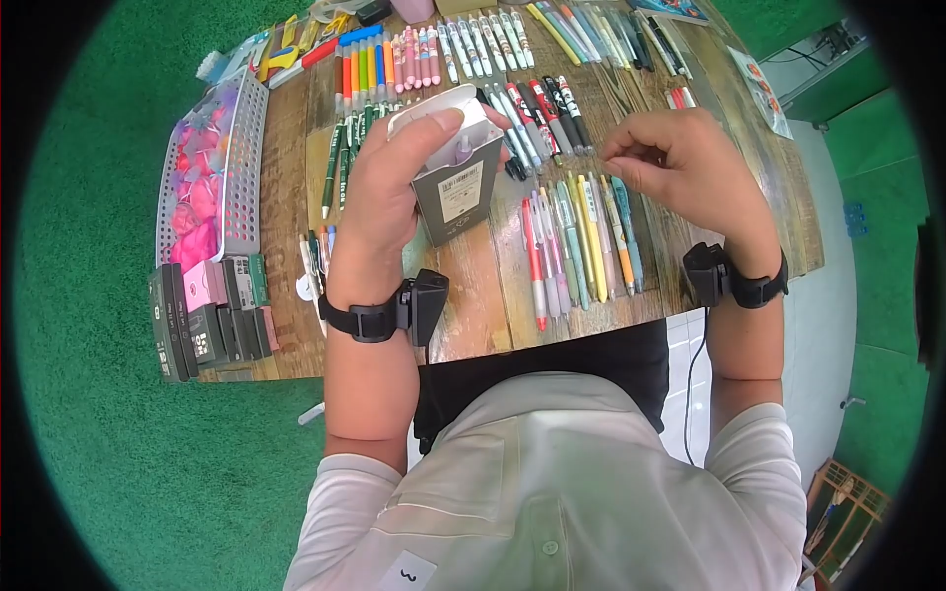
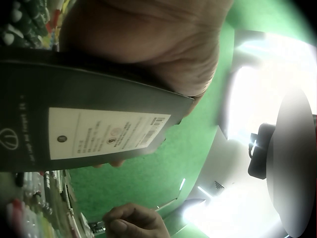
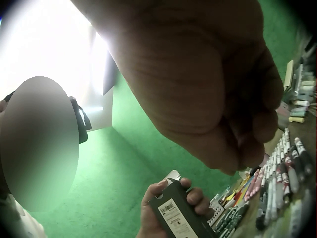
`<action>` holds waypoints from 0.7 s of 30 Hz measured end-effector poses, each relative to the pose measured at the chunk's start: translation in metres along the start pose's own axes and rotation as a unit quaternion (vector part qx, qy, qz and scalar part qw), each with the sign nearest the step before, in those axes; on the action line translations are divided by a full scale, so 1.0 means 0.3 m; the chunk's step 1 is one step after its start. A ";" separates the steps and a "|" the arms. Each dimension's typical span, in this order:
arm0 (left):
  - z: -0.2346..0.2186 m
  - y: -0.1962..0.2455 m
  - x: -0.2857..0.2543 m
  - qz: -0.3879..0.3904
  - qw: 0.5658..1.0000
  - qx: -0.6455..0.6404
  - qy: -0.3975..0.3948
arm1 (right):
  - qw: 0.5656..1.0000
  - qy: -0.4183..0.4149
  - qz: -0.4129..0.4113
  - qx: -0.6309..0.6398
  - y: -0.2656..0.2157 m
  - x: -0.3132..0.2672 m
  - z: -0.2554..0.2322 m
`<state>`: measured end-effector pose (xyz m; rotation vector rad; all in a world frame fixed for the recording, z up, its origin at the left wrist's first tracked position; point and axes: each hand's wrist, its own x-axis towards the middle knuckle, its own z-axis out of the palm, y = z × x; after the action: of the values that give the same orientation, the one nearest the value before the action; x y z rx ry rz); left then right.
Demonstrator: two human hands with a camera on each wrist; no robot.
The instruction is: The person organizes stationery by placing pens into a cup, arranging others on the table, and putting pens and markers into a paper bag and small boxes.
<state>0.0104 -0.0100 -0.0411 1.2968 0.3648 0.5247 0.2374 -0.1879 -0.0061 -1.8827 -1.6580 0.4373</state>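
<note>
My left hand (image 1: 379,187) grips a dark grey cardboard box (image 1: 475,202) by its sides, holding it above the table. The box's white top flap (image 1: 434,106) is up, with my thumb over it, and a pale purple tip (image 1: 463,148) shows inside. A white label with a barcode faces me, plain too in the left wrist view. Over the right end of the near pen row hangs my right hand (image 1: 685,163), its fingers loosely curled with nothing seen in them. Below it lie pastel pens (image 1: 591,236), side by side.
More rows of pens and markers (image 1: 483,49) cover the back of the wooden table (image 1: 473,305). At the left stand a white basket (image 1: 251,148) of pink and purple items and several small boxes (image 1: 212,315). A printed sheet (image 1: 764,94) lies at the right edge.
</note>
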 end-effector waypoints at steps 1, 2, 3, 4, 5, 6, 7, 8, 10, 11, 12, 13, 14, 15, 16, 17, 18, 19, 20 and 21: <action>0.000 0.002 0.000 0.000 1.000 0.000 0.000 | 1.000 0.001 0.006 -0.005 0.002 -0.004 -0.001; -0.002 0.005 -0.001 0.002 1.000 0.012 -0.006 | 1.000 0.001 0.007 -0.005 0.005 -0.008 -0.002; -0.003 0.008 -0.002 0.005 1.000 0.024 -0.013 | 1.000 0.000 0.009 -0.011 0.010 -0.011 -0.005; -0.004 0.011 -0.003 0.004 1.000 0.021 -0.015 | 1.000 -0.001 0.012 -0.018 0.015 -0.016 -0.008; -0.007 0.013 -0.005 0.000 1.000 0.012 -0.024 | 1.000 -0.002 0.016 -0.021 0.018 -0.021 -0.010; -0.009 0.014 -0.006 -0.003 0.999 0.002 -0.033 | 1.000 0.000 0.015 -0.022 0.022 -0.025 -0.010; -0.010 0.013 -0.007 -0.004 0.999 -0.002 -0.035 | 1.000 0.002 0.013 -0.022 0.026 -0.029 -0.010; -0.012 0.012 -0.008 -0.002 0.999 0.005 -0.034 | 1.000 0.000 0.017 -0.025 0.031 -0.034 -0.013; -0.007 0.014 -0.009 0.009 0.999 0.024 -0.030 | 0.997 -0.017 0.023 -0.066 0.038 -0.039 -0.015; -0.007 0.015 -0.009 0.008 0.999 0.021 -0.030 | 0.997 -0.019 0.025 -0.068 0.043 -0.044 -0.013; -0.010 0.015 -0.009 0.010 0.999 0.027 -0.031 | 0.995 -0.017 0.039 -0.087 0.049 -0.049 -0.007; -0.012 0.015 -0.009 0.012 0.999 0.034 -0.032 | 0.993 -0.016 0.052 -0.105 0.056 -0.054 -0.001; -0.013 0.013 -0.008 0.012 0.999 0.032 -0.032 | 0.993 -0.018 0.053 -0.106 0.060 -0.057 0.006; -0.014 0.013 -0.006 0.011 0.999 0.035 -0.036 | 0.987 -0.028 0.074 -0.139 0.064 -0.058 0.014; -0.015 0.012 -0.006 0.011 0.998 0.038 -0.040 | 0.980 -0.038 0.095 -0.171 0.068 -0.059 0.023; -0.012 0.012 -0.007 0.011 0.998 0.037 -0.040 | 0.980 -0.039 0.095 -0.172 0.073 -0.062 0.035; -0.008 0.010 -0.008 0.010 0.999 0.028 -0.033 | 0.972 -0.055 0.110 -0.201 0.078 -0.065 0.050; -0.003 0.009 -0.009 0.008 0.999 0.020 -0.026 | 0.963 -0.072 0.125 -0.229 0.078 -0.067 0.060; 0.001 0.009 -0.009 0.008 0.999 0.019 -0.026 | 0.962 -0.073 0.124 -0.230 0.072 -0.067 0.067; 0.005 0.010 -0.007 0.013 0.999 0.039 -0.023 | 0.955 -0.078 0.154 -0.240 0.065 -0.066 0.075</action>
<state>0.0090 -0.0119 -0.0380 1.3892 0.3326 0.5054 0.2359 -0.2035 -0.0383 -2.5434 -1.6833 0.3309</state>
